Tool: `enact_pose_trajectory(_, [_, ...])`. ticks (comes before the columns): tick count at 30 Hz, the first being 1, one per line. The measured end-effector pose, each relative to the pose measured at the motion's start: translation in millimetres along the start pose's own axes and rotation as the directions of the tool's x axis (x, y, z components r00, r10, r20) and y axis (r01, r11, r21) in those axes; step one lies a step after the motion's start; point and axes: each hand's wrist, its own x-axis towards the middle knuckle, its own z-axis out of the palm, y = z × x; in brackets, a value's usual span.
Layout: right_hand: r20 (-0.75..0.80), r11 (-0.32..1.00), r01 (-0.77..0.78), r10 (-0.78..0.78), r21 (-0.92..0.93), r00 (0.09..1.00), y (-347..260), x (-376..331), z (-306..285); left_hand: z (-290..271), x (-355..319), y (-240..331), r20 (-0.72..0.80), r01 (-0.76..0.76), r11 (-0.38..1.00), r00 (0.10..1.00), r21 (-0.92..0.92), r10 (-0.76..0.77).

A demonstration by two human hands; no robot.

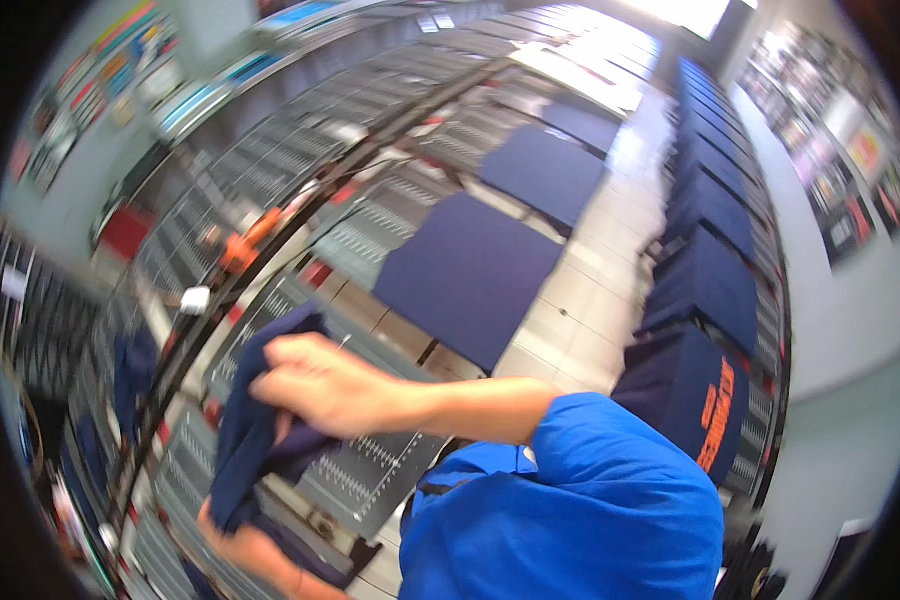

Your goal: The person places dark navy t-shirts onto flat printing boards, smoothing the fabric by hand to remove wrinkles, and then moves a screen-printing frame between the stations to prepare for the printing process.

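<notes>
A bunched piece of navy fabric (242,425) hangs between my two hands over the left side of a grey board (380,490) with white ruler marks. My right hand (320,385), its arm in a short blue sleeve, has its fingers closed on the fabric's upper part. Lower down, my left hand (232,540) grips the bottom end of the same fabric; its fingers are partly hidden and blurred. Just beyond, a navy fabric piece (470,275) lies flat over a similar board, and another navy piece (545,170) lies flat behind it.
A dark metal rail (300,215) runs past the boards' left ends, with an orange tool (245,245) near it. Across the tiled aisle (595,265) stands a row of navy pieces, the nearest printed piece (685,400) bearing orange lettering. Crowded shelves (820,150) line the right wall.
</notes>
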Motion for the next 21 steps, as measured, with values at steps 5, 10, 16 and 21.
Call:
enact_pose_trajectory(5, [0.098, 0.972, 0.197, -0.210, 0.130, 0.973, -38, 2, 32, -28, 54, 51, -0.070, -0.430, 0.895, 0.903, -0.117, 0.424])
enact_pose_trajectory(10, [-0.147, 0.949, 0.289, -0.270, 0.127, 0.951, -38, -13, -6, 12, 51, 101, 0.035, -0.702, 0.673, 0.686, -0.232, 0.727])
enact_pose_trajectory(16, [-0.350, 0.879, 0.450, -0.475, -0.155, 0.808, -72, -39, -12, -26, 51, 125, 0.006, -0.797, 0.559, 0.573, -0.227, 0.819])
enact_pose_trajectory(21, [-0.297, 0.785, 0.571, -0.619, -0.239, 0.727, -99, -41, 11, -42, 54, 137, -0.059, -0.854, 0.520, 0.518, 0.029, 0.854])
